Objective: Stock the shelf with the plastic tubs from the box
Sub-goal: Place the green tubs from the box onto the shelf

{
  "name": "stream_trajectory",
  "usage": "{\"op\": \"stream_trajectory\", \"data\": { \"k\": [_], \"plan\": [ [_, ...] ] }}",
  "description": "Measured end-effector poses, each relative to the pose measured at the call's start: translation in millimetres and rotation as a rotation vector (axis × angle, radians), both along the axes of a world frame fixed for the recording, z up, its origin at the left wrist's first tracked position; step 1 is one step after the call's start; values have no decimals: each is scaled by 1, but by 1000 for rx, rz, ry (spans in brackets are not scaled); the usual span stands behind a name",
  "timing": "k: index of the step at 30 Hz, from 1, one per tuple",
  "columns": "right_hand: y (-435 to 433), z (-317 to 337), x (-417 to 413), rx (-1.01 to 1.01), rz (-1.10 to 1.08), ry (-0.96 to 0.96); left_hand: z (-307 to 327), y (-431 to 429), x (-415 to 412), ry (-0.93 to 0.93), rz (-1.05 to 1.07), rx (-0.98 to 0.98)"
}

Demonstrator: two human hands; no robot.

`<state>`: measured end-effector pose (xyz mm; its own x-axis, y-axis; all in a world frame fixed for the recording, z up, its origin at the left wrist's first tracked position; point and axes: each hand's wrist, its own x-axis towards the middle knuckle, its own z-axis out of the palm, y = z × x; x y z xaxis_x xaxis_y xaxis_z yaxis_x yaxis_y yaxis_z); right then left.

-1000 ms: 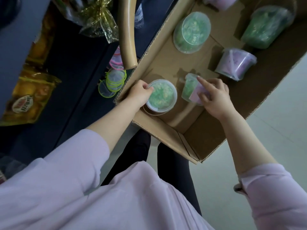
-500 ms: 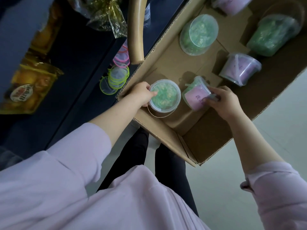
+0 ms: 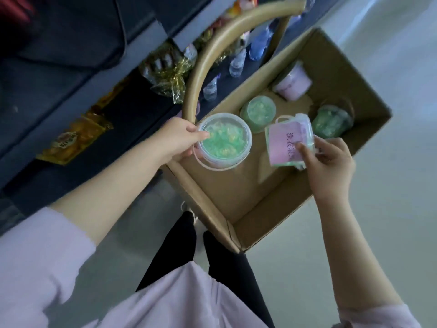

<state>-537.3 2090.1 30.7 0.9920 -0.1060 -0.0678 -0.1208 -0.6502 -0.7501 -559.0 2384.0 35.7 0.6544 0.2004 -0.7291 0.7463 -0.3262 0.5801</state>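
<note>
Green tub (image 3: 224, 140) above cardboard box (image 3: 361, 91), left hand (image 3: 177, 140) fingers clamped on its rim | labelled tub (image 3: 287, 139) tilted, right hand (image 3: 328, 164) fingers pinching it

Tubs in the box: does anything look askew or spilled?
No spill shows. The right hand holds its labelled tub tipped on its side; the pink tub and the dark green tub in the box also lean.
</note>
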Motion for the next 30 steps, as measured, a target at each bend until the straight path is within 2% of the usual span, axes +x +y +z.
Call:
{"op": "stream_trajectory", "data": {
  "k": [5, 9, 15, 21, 30],
  "plan": [
    [14, 139, 28, 106, 166, -251, 146, 10, -14, -207, 123, 8],
    [39, 246, 30, 108, 347, -506, 258, 20, -52, -404, 276, -5],
    [102, 373, 10, 81, 592, -839, 378, 66, -123, -626, 499, 87],
    [184, 440, -31, 138, 702, -1014, 453, 122, -202, -762, 664, 172],
    [293, 477, -116, 74, 791, -1239, 489, 204, -305, -870, 834, 217]
  ]
}}
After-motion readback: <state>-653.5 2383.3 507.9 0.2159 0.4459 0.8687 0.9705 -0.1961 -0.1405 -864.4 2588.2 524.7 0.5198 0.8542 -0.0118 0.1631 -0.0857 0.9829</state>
